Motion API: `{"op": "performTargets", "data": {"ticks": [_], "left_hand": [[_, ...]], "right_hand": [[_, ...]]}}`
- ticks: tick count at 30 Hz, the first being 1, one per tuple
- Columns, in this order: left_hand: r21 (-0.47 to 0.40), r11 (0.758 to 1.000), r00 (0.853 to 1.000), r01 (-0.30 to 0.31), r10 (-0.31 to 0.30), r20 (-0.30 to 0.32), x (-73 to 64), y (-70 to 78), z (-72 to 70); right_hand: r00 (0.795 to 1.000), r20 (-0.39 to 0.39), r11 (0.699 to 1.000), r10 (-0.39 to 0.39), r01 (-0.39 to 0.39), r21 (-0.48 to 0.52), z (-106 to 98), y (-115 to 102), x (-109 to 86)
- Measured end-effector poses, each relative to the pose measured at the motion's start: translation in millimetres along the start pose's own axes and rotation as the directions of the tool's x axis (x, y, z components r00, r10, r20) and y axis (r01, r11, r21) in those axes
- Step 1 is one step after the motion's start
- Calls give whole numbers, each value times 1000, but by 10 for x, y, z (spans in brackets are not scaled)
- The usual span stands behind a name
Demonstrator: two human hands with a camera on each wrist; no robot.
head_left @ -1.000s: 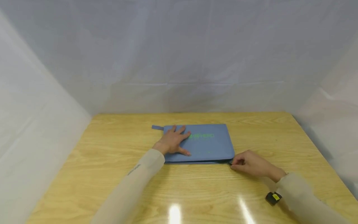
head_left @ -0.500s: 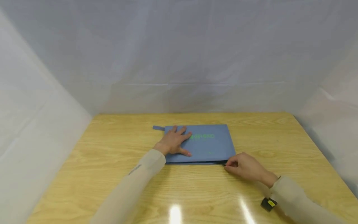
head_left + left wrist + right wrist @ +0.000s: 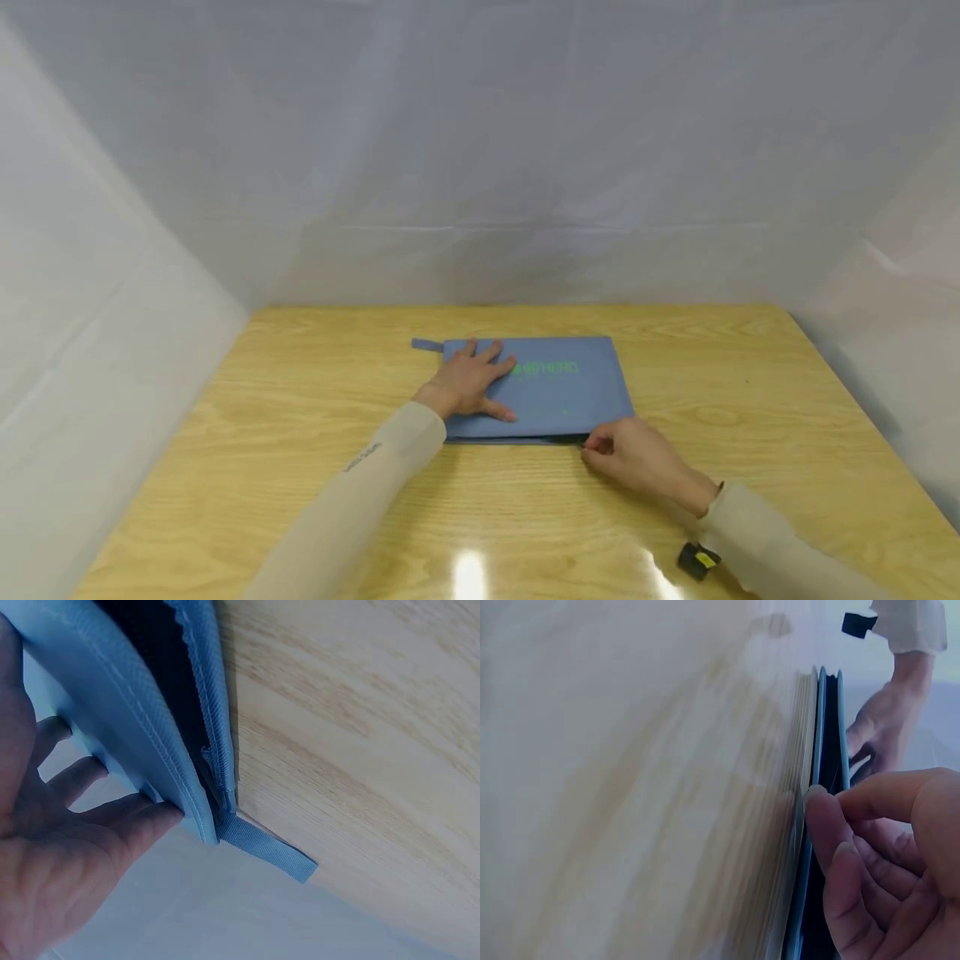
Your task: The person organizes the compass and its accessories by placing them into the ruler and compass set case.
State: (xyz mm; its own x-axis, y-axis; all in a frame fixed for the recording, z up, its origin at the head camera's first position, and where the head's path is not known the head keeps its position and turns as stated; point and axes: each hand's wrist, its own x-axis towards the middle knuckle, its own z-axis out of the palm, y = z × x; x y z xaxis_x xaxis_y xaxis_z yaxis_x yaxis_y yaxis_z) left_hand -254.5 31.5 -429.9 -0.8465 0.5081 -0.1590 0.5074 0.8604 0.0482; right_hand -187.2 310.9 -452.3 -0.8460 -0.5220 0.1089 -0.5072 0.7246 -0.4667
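Observation:
A flat blue zip pouch (image 3: 570, 392) with green lettering lies on the wooden table, its fabric tab (image 3: 427, 344) sticking out at the far left corner. My left hand (image 3: 468, 382) rests on the pouch's left part, fingers spread and straight. In the left wrist view the zip along the tab side (image 3: 206, 712) gapes, with dark interior showing. At the near edge, right of its middle, my right hand (image 3: 633, 454) pinches the zipper pull between thumb and forefinger; the fingertips mostly hide it. A dark gap runs along this edge in the right wrist view (image 3: 831, 727).
The wooden table (image 3: 300, 392) extends around the pouch on all sides. White sheeting (image 3: 480, 167) stands behind the table and at both sides. A small black device with a yellow mark (image 3: 698, 561) sits under the right wrist.
My right hand has moved left along the pouch's near edge, pinching the zipper pull. My left hand stays spread on the pouch, which has hardly shifted.

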Motion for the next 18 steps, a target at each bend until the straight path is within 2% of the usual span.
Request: {"op": "performTargets", "data": {"ticks": [11, 18], "left_hand": [[-4, 1000, 1000, 6, -6, 6, 21, 15, 0], [-3, 1000, 1000, -3, 3, -14, 22, 10, 13]], "right_hand": [[998, 45, 999, -46, 45, 28, 125, -162, 126], [997, 66, 999, -37, 34, 41, 180, -273, 201]]}}
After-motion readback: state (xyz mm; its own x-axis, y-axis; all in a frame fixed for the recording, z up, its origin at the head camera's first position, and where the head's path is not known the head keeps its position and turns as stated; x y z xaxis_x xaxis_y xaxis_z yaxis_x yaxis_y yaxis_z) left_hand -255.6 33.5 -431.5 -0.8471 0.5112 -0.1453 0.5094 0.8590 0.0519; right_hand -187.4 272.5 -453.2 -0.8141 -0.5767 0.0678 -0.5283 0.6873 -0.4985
